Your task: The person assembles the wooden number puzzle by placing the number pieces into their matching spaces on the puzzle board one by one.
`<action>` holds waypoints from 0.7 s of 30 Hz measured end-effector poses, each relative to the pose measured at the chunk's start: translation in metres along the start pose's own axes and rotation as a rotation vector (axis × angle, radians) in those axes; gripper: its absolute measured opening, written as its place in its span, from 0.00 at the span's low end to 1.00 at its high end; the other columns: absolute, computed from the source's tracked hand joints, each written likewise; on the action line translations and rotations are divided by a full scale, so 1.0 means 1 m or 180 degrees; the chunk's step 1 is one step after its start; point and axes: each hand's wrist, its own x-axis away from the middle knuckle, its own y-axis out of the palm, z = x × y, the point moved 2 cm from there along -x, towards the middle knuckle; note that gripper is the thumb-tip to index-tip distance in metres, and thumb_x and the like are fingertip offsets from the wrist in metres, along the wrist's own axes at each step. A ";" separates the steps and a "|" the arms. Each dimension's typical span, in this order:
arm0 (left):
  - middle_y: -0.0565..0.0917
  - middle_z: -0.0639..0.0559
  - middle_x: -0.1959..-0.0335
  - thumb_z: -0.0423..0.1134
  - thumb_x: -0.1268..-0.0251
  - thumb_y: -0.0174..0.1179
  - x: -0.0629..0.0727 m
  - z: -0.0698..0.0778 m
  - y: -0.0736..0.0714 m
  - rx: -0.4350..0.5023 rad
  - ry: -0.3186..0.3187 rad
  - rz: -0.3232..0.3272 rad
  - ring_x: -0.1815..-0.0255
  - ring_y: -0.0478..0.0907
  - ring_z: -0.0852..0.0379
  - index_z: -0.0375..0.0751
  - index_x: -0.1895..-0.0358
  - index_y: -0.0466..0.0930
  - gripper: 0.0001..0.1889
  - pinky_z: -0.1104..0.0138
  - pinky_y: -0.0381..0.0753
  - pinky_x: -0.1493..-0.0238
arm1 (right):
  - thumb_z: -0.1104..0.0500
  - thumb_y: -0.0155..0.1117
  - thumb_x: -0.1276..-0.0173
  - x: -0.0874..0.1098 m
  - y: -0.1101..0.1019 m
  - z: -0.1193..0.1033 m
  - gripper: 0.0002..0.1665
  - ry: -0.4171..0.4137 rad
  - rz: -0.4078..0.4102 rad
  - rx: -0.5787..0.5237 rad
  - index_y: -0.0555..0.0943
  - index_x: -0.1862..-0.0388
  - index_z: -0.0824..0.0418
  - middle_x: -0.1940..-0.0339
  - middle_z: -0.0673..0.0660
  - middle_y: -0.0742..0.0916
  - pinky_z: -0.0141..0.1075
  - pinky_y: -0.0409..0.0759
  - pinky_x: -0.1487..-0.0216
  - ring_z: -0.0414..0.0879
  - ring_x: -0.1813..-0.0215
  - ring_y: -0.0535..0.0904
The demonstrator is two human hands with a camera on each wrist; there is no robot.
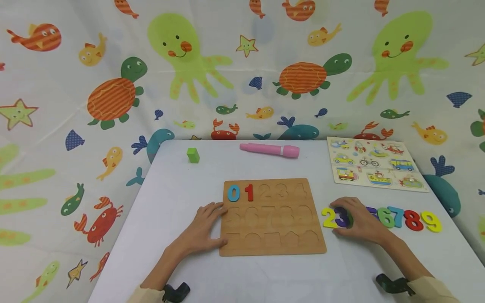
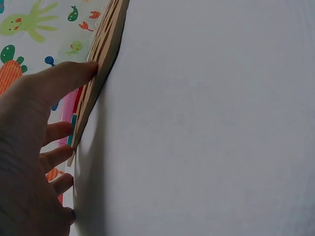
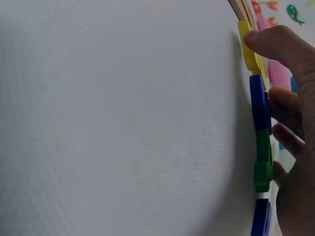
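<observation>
In the head view my left hand [image 1: 202,227] lies at the left edge of a wooden number board [image 1: 236,248], thumb and fingertips touching that edge, fingers spread. A blue 0 [image 1: 233,193] and a red 1 [image 1: 249,192] sit in the board's top row. To the right of the board, my right hand [image 1: 358,221] pinches a yellow 2 [image 1: 329,217] between thumb and index finger; its thumb presses the piece's side in the right wrist view. A purple 3 [image 1: 341,216] lies under the palm side. A green piece [image 3: 263,162], beside the 3, is mostly covered by the hand in the head view.
Right of the hand lie a green 6 [image 1: 385,217], a blue 7 [image 1: 396,216], a red 8 [image 1: 413,221] and a yellow 9 [image 1: 432,221]. Behind are a green block [image 1: 193,155], a pink marker [image 1: 270,150] and a vehicle picture board [image 1: 379,164].
</observation>
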 end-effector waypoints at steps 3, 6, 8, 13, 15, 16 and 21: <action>0.60 0.48 0.25 0.62 0.45 0.66 0.000 0.000 0.000 -0.0010 -0.0025 -0.0053 0.23 0.49 0.43 0.47 0.26 0.64 0.44 0.42 0.45 0.29 | 0.46 0.84 0.54 -0.001 0.003 0.004 0.41 -0.0051 0.0030 -0.0021 0.78 0.41 0.52 0.41 0.54 0.78 0.61 0.64 0.39 0.56 0.36 0.65; 0.60 0.48 0.25 0.62 0.45 0.66 0.000 0.000 0.000 -0.0030 -0.0042 -0.0087 0.23 0.48 0.44 0.47 0.26 0.64 0.44 0.42 0.43 0.29 | 0.47 0.84 0.55 -0.002 0.003 0.005 0.40 -0.0117 0.0064 0.0006 0.78 0.42 0.51 0.41 0.53 0.78 0.61 0.64 0.40 0.56 0.36 0.65; 0.60 0.48 0.25 0.62 0.45 0.66 0.000 0.000 0.000 -0.0036 -0.0042 -0.0088 0.23 0.48 0.44 0.47 0.26 0.64 0.45 0.43 0.43 0.28 | 0.48 0.84 0.56 -0.002 0.003 0.005 0.39 -0.0144 0.0089 0.0037 0.79 0.43 0.51 0.41 0.53 0.78 0.60 0.64 0.40 0.56 0.36 0.65; 0.59 0.50 0.24 0.62 0.46 0.66 -0.001 -0.001 0.001 -0.0081 -0.0056 -0.0115 0.23 0.47 0.46 0.48 0.26 0.64 0.45 0.44 0.43 0.28 | 0.50 0.84 0.56 -0.003 0.004 0.004 0.38 -0.0155 0.0106 0.0056 0.80 0.44 0.52 0.42 0.54 0.78 0.61 0.63 0.40 0.57 0.37 0.65; 0.59 0.50 0.24 0.62 0.46 0.66 0.000 -0.001 0.001 -0.0090 -0.0066 -0.0131 0.23 0.47 0.47 0.48 0.26 0.64 0.45 0.44 0.43 0.28 | 0.50 0.84 0.55 -0.004 0.004 0.004 0.37 -0.0146 0.0100 0.0049 0.80 0.45 0.52 0.42 0.54 0.78 0.61 0.62 0.40 0.57 0.37 0.65; 0.59 0.50 0.24 0.62 0.46 0.66 0.000 -0.001 0.001 -0.0087 -0.0067 -0.0135 0.23 0.47 0.46 0.48 0.26 0.64 0.45 0.44 0.43 0.28 | 0.50 0.84 0.55 -0.004 0.005 0.004 0.37 -0.0143 0.0102 0.0051 0.80 0.45 0.52 0.42 0.54 0.78 0.61 0.62 0.40 0.57 0.37 0.65; 0.59 0.51 0.24 0.63 0.45 0.66 -0.001 -0.001 0.001 -0.0091 -0.0073 -0.0149 0.23 0.47 0.47 0.49 0.26 0.64 0.45 0.44 0.43 0.28 | 0.52 0.84 0.55 -0.004 0.005 0.002 0.35 -0.0130 0.0138 0.0006 0.80 0.46 0.53 0.43 0.55 0.79 0.62 0.62 0.40 0.58 0.37 0.65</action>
